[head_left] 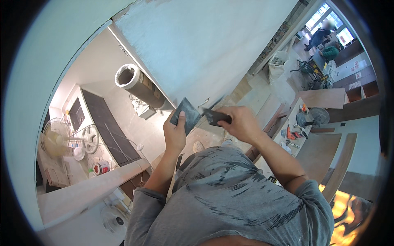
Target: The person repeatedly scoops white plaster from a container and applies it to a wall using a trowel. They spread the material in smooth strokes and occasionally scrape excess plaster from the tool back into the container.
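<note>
My left hand (174, 133) grips a dark grey, square, flat plate (187, 115), its thumb lying across the face. Pale smears show on that face. A smaller dark, flat, scraper-like piece (213, 117) is in my right hand (242, 124), its fingers wrapped round one end. The two pieces meet or nearly meet at their edges in front of my chest; whether they touch I cannot tell. Motion blurs the right piece, so its exact kind is unclear. Just beyond both hands rises a bluish-white plastered wall panel (201, 45).
Left of the panel stands a tall brown roll (143, 84). A standing fan (57, 137) and a tin (100, 167) sit beyond a ledge. To the right, a workbench (293, 131) holds tools and another fan (314, 117). A white sack (278, 65) and two people (320, 39) are farther back.
</note>
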{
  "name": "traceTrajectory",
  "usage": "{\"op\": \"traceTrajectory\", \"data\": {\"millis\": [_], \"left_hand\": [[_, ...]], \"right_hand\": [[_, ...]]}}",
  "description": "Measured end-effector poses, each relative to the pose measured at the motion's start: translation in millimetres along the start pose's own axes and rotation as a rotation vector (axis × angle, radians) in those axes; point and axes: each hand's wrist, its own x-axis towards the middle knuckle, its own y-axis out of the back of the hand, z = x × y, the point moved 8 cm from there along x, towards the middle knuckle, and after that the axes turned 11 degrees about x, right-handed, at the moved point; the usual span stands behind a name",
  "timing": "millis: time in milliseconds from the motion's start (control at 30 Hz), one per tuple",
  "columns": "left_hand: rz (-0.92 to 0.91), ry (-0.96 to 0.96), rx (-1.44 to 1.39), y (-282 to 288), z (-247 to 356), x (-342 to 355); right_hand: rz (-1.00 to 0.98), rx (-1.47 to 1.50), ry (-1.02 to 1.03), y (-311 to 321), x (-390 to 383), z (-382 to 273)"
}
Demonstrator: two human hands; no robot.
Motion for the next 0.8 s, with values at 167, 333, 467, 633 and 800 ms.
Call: {"op": "traceTrajectory", "data": {"millis": [167, 333, 467, 633, 800], "left_hand": [[0.014, -0.035, -0.446, -11, 22, -16], [-0.057, 0.01, -0.805, -24, 38, -36], [-0.16, 0.041, -0.931, -27, 41, -41], [-0.349, 0.086, -0.852, -25, 53, -43], [-0.318, 0.207, -0.899, -34, 41, -48]], "right_hand": [[0.11, 0.327, -0.044, -8, -2, -12], [0.306, 0.627, -0.134, -1, -7, 4], [0.303, 0.632, -0.112, 5, -6, 3], [0.25, 0.708, -0.129, 12, -9, 5], [0.135, 0.658, -0.111, 17, -12, -15]]}}
